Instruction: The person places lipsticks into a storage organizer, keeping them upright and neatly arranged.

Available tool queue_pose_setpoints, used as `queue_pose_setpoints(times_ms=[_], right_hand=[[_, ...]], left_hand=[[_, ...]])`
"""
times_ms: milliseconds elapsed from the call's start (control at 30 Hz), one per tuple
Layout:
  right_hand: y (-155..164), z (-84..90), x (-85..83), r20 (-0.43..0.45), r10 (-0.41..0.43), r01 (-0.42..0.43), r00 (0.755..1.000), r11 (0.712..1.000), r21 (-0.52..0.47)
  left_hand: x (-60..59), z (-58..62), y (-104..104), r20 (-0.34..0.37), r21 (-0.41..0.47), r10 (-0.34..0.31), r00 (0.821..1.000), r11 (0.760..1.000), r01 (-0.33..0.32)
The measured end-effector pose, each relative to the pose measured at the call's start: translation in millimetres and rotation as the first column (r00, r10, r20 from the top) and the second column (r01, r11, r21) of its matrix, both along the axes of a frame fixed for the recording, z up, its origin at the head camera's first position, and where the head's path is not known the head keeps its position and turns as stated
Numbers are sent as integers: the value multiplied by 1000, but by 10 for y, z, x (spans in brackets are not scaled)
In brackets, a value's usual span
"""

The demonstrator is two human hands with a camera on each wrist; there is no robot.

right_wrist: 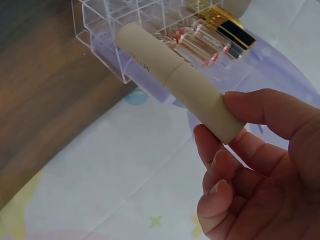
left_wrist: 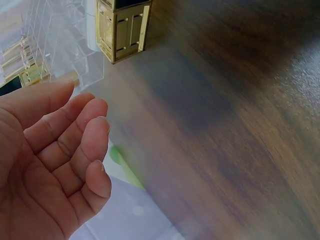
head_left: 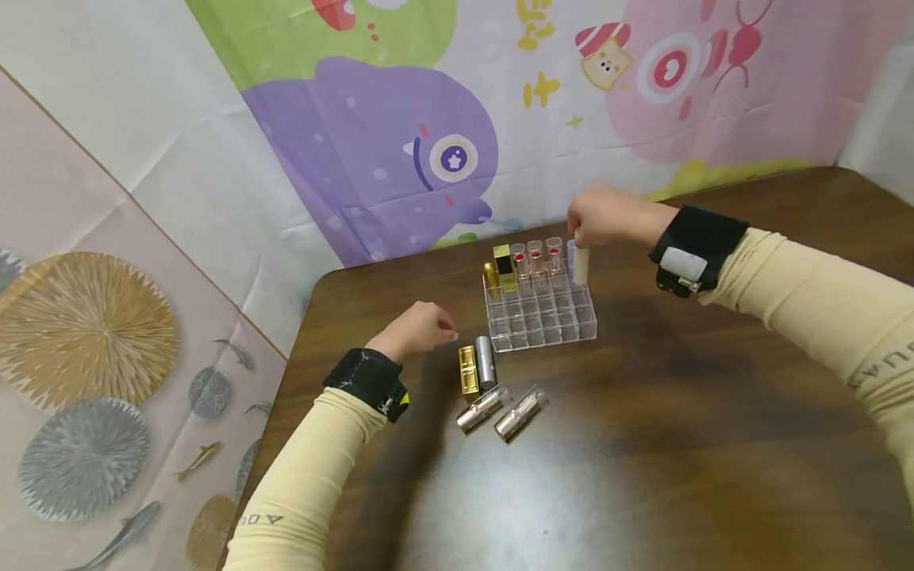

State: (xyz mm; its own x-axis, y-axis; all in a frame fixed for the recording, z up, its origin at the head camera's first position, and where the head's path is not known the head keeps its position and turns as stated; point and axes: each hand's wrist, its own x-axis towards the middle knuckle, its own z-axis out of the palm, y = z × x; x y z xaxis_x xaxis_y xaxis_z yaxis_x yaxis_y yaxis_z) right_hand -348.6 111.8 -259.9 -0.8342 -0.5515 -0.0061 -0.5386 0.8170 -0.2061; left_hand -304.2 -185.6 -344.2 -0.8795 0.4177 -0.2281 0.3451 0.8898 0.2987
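My right hand [head_left: 603,214] pinches a cream lipstick tube [right_wrist: 175,82] between thumb and fingers near one end. The tube is over the back right corner of a clear stepped lipstick organizer [head_left: 546,342], next to a lavender tube [head_left: 570,254] in the back row. Farther left in that row stand three clear-capped lipsticks [head_left: 535,258] with red showing, a black-and-gold lipstick [head_left: 504,266] and a gold rounded tube [head_left: 490,277]. My left hand [left_wrist: 60,150] hovers left of the organizer, fingers loosely curled and holding nothing.
On the brown table [head_left: 643,444], in front of the organizer, are a gold lipstick [head_left: 467,371], a silver tube [head_left: 485,362] and two rose-gold tubes [head_left: 519,415] with clear ends. A cartoon-printed cloth [head_left: 400,151] hangs behind the table.
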Motion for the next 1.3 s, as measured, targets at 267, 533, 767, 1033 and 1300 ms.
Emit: queue_pose_setpoints(times_ms=[267, 533, 767, 1033, 1300], right_hand=[[-54, -116, 25, -48, 36, -35, 998, 999, 23], [-123, -215, 98, -15, -24, 24, 1000, 999, 46], [-129, -193, 97, 8, -49, 49, 999, 997, 56], [-75, -121, 125, -12, -46, 46, 999, 999, -2], [-85, -80, 178, -26, -44, 45, 999, 999, 16]], left_hand=[[14, 11, 2, -8, -1, -3, 1000, 1000, 3], [1, -9, 13, -29, -32, -22, 999, 999, 21], [1, 14, 16, -36, -18, -27, 999, 999, 27], [17, -38, 18, -50, -40, -53, 997, 998, 51], [23, -161, 128, -31, -93, 12, 999, 996, -15]])
